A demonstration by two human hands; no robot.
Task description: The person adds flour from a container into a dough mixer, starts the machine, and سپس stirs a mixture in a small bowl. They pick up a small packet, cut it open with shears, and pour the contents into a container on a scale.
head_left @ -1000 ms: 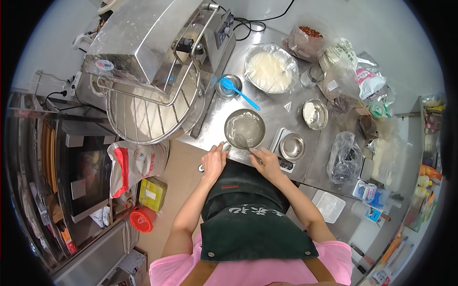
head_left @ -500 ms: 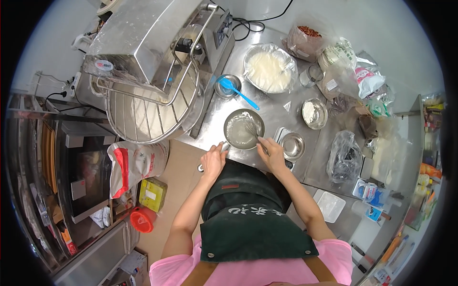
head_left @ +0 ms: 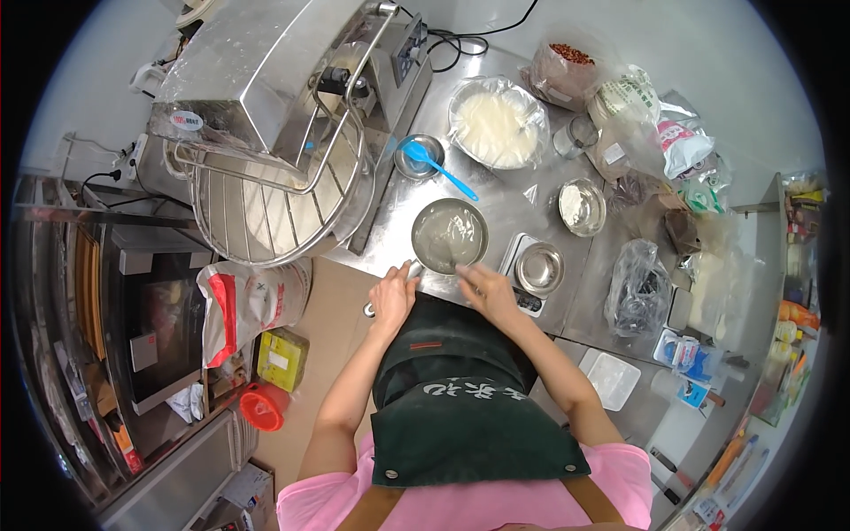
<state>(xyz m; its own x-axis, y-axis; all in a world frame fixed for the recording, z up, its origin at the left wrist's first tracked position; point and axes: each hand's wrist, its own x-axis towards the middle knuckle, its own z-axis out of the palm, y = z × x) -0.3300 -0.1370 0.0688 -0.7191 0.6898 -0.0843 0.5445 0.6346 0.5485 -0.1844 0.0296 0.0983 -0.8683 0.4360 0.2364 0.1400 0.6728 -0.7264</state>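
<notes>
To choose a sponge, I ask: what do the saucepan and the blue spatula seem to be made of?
The saucepan looks metal, satin-finished: dull grey sheen. The blue spatula, smooth, opaque and evenly coloured, may be silicone or plastic.

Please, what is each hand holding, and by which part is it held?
The left hand holds the pan by its handle; the right hand holds the whisk, seemingly by its grip, which is mostly hidden.
</notes>
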